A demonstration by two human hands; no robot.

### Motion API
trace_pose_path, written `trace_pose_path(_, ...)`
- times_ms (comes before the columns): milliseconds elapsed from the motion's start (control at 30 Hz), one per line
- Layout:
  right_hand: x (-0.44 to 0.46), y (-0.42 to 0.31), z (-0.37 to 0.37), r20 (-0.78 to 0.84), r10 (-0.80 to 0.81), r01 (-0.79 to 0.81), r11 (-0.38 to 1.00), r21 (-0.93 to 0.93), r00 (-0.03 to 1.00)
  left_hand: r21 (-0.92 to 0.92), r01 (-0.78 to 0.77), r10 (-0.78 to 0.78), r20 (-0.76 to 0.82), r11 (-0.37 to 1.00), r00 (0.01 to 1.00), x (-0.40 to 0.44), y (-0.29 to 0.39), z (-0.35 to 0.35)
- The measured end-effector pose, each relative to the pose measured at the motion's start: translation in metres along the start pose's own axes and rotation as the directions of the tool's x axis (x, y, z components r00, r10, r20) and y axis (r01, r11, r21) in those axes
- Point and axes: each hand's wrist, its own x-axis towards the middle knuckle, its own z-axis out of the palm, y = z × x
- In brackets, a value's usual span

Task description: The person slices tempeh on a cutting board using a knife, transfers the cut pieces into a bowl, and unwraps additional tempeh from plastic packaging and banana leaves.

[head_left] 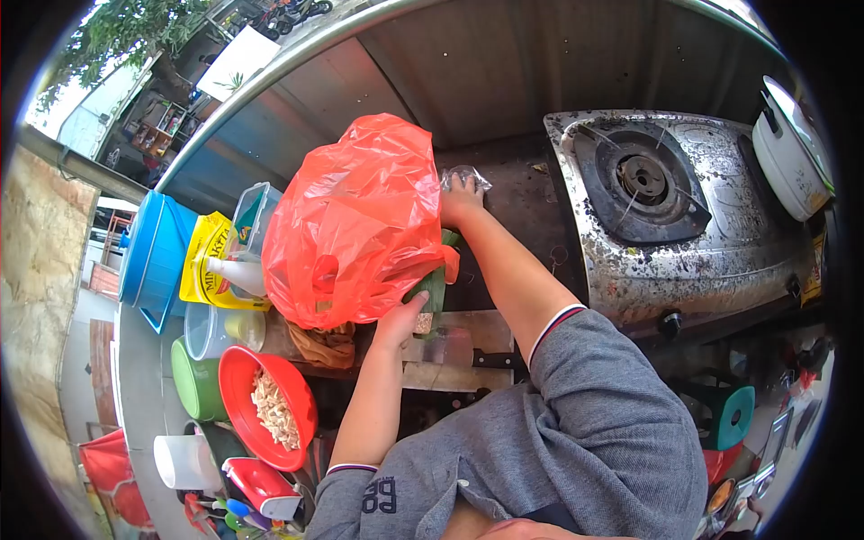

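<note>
A large red plastic bag (355,216) bulges in front of me and covers much of the worktop. My left hand (402,322) is at its lower right edge, closed around a green leaf wrapping (434,292) with a speckled tan patch below it. The thumb shows; the other fingers are hidden. Past the bag's right side, my right hand (461,200) reaches to a crumpled clear plastic bag (471,175), its fingers bent onto it. Near my left hand, a cleaver (445,346) with a dark handle lies on a wooden board (454,376).
A gas stove (688,265) stands to the right with a white pot (787,157). On the left are a blue bucket (155,256), a yellow pouch (205,261), a red bowl (299,378) of pale pieces and a green basin (193,382). A metal wall (477,72) bounds the back.
</note>
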Motion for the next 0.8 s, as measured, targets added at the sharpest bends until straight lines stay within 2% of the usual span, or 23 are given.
trace_pose_path(33,0.001,0.003,0.005,0.009,-0.042,0.043,0.996,-0.075,0.999,-0.292,0.02,-0.003,0.057,0.956,0.998,-0.006,-0.003,-0.004)
trace_pose_path(67,-0.003,0.008,0.012,-0.124,-0.113,0.092,0.982,-0.164,0.986,-0.558,0.051,0.012,0.109,0.828,0.994,-0.011,-0.005,-0.007)
trace_pose_path(100,-0.001,0.012,0.016,-0.116,-0.122,0.102,0.981,-0.165,0.986,-0.561,0.053,0.005,0.101,0.826,0.995,-0.018,-0.002,-0.01)
trace_pose_path(167,0.011,0.024,0.03,-0.25,-0.231,0.242,0.97,0.016,0.94,-0.76,0.2,-0.036,0.227,0.618,0.973,-0.034,0.014,-0.015)
trace_pose_path(200,0.011,0.026,0.034,-0.387,-0.31,0.315,0.948,-0.053,0.868,-0.763,0.195,-0.036,0.22,0.616,0.975,-0.042,0.02,-0.016)
trace_pose_path(233,0.014,0.03,0.036,-0.386,-0.317,0.321,0.945,-0.055,0.866,-0.798,0.212,-0.02,0.244,0.564,0.97,-0.05,0.024,-0.015)
trace_pose_path(300,0.017,0.036,0.033,-0.492,-0.072,0.192,0.961,0.198,0.868,-0.833,0.228,-0.003,0.262,0.505,0.965,-0.062,0.022,-0.012)
trace_pose_path(333,0.016,0.038,0.03,-0.62,0.074,0.206,0.907,0.368,0.781,-0.833,0.272,0.002,0.311,0.481,0.95,-0.07,0.018,-0.011)
trace_pose_path(367,0.017,0.039,0.025,-0.587,0.235,0.056,0.899,0.433,0.775,-0.832,0.316,0.008,0.36,0.456,0.933,-0.079,0.014,-0.01)
trace_pose_path(433,-0.001,0.032,0.007,-0.448,0.439,0.118,0.599,0.792,0.779,-0.83,0.354,0.003,0.394,0.432,0.919,-0.095,0.01,-0.008)
trace_pose_path(467,-0.016,0.024,-0.001,-0.436,0.494,0.199,0.46,0.865,0.752,-0.823,0.389,0.003,0.429,0.413,0.903,-0.103,0.009,-0.009)
trace_pose_path(500,-0.029,0.02,-0.007,-0.44,0.484,0.208,0.459,0.864,0.756,-0.817,0.421,0.004,0.46,0.394,0.888,-0.11,0.009,-0.01)
trace_pose_path(567,-0.057,0.017,-0.014,-0.333,0.423,0.396,-0.07,0.915,0.843,-0.828,0.409,0.015,0.449,0.383,0.893,-0.128,0.011,-0.011)
trace_pose_path(633,-0.111,0.002,-0.035,-0.292,0.395,0.388,-0.189,0.902,0.871,-0.822,0.44,0.014,0.477,0.362,0.879,-0.148,0.006,-0.014)
trace_pose_path(667,-0.132,0.005,-0.035,-0.278,0.33,0.366,-0.242,0.899,0.902,-0.827,0.438,0.066,0.489,0.354,0.87,-0.156,-0.001,-0.015)
trace_pose_path(733,-0.186,0.002,-0.041,-0.199,0.223,0.267,-0.337,0.903,0.954,-0.82,0.437,0.046,0.486,0.369,0.873,-0.177,-0.013,-0.019)
trace_pose_path(800,-0.233,0.003,-0.03,-0.014,-0.084,-0.012,-0.3,0.954,0.996,-0.799,0.455,0.051,0.514,0.393,0.856,-0.198,-0.024,-0.028)
